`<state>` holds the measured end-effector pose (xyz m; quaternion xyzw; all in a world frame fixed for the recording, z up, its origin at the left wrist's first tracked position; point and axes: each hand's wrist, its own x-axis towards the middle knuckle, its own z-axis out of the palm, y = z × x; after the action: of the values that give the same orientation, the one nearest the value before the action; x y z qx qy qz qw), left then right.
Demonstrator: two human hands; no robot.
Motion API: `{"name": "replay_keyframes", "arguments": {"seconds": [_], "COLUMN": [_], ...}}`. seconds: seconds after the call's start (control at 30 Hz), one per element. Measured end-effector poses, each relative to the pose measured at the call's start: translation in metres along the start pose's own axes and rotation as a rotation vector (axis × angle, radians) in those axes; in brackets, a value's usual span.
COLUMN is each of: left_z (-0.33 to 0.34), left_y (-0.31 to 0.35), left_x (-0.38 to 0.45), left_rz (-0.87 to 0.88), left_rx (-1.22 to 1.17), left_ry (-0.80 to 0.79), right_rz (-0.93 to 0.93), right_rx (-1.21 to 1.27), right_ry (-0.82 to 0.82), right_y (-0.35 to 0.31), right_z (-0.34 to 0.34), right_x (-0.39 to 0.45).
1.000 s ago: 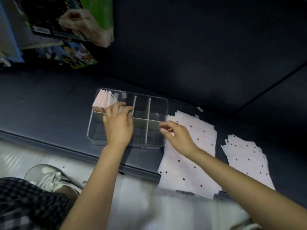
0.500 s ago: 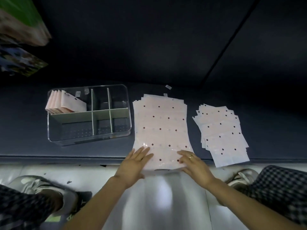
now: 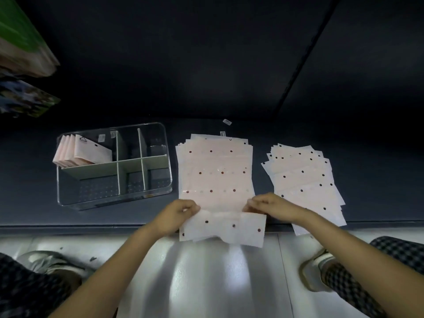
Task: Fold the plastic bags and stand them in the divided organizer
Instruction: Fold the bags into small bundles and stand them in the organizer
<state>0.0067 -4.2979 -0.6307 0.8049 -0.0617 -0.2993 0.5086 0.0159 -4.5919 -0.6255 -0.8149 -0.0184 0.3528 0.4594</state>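
The left hand (image 3: pixel 175 214) and right hand (image 3: pixel 270 206) each pinch a near corner of the top bag (image 3: pixel 223 228), its near part lifted over the front edge of the bench (image 3: pixel 34 203). It comes off the stack (image 3: pixel 215 171) at the bench's middle. A second pile (image 3: pixel 302 180) lies right. The organizer (image 3: pixel 158 193) stands left, folded bags (image 3: pixel 78 152) upright in its far-left compartment.

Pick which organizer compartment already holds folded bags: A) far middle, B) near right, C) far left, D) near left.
C: the folded bags stand leaning in the far-left compartment of the organizer; its other compartments show none.
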Motion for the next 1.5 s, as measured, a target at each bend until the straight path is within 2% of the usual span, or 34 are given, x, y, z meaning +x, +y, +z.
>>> {"name": "replay_keyframes", "arguments": {"seconds": [0.07, 0.13, 0.2, 0.23, 0.33, 0.4, 0.47, 0.5, 0.57, 0.63, 0.7, 0.77, 0.87, 0.97, 1.1, 1.27, 1.37, 1.43, 1.47, 1.5], "left_z": [-0.006, -0.009, -0.008, -0.008, -0.004, -0.001, 0.001, 0.002, 0.007, 0.016, 0.027, 0.035, 0.044, 0.056, 0.066, 0.069, 0.070, 0.069, 0.069, 0.070], "left_y": [0.007, 0.008, 0.006, 0.005, -0.004, -0.007, -0.005, -0.004, -0.003, -0.006, -0.005, -0.008, -0.019, -0.034, -0.049, -0.051, -0.056, -0.059, -0.058, -0.057], "left_x": [0.005, 0.012, 0.019, 0.023, 0.028, 0.029, 0.030, 0.030, 0.032, 0.030, 0.021, 0.015, 0.008, 0.001, -0.008, -0.009, -0.003, -0.001, 0.000, 0.000], "left_rz": [-0.051, -0.181, -0.323, -0.373, -0.471, -0.499, -0.507, -0.496, -0.397, -0.232, -0.068, 0.130, 0.348, 0.442, 0.350, 0.268, 0.269, 0.247, 0.236, 0.224], "left_rx": [-0.173, -0.315, -0.434, -0.470, -0.502, -0.526, -0.548, -0.518, -0.297, -0.028, 0.118, 0.213, 0.487, 0.788, 1.069, 1.165, 1.194, 1.194, 1.213, 1.227], "left_ry": [0.032, 0.080, 0.120, 0.135, 0.139, 0.137, 0.147, 0.174, 0.294, 0.486, 0.665, 0.734, 0.616, 0.452, 0.259, 0.157, 0.097, 0.074, 0.084, 0.092], "right_rz": [0.026, 0.010, -0.019, -0.026, -0.018, -0.028, -0.025, -0.026, -0.007, 0.019, 0.046, 0.075, 0.101, 0.145, 0.178, 0.192, 0.185, 0.048, -0.079, -0.211], "right_rx": [0.197, 0.392, 0.474, 0.450, 0.180, 0.022, -0.027, -0.004, 0.028, 0.023, 0.033, 0.021, -0.020, -0.069, -0.106, -0.147, -0.105, -0.213, -0.317, -0.415], "right_ry": [-0.009, -0.052, -0.074, -0.062, -0.020, 0.027, 0.128, 0.177, 0.287, 0.378, 0.424, 0.478, 0.532, 0.551, 0.586, 0.656, 0.801, 0.890, 0.862, 0.753], "right_y": [-0.006, -0.006, -0.003, -0.001, -0.002, -0.005, -0.009, -0.013, -0.014, -0.016, -0.016, -0.017, -0.016, -0.014, -0.012, -0.010, -0.016, -0.016, -0.015, -0.012], "right_z": [-0.013, -0.025, -0.034, -0.037, -0.033, -0.026, -0.017, -0.013, -0.011, -0.010, -0.010, -0.008, -0.007, -0.005, -0.002, 0.001, 0.012, 0.030, 0.042, 0.055], "right_x": [0.003, 0.007, 0.012, 0.015, 0.027, 0.036, 0.046, 0.050, 0.061, 0.071, 0.080, 0.086, 0.093, 0.097, 0.104, 0.108, 0.099, 0.082, 0.071, 0.061]}}
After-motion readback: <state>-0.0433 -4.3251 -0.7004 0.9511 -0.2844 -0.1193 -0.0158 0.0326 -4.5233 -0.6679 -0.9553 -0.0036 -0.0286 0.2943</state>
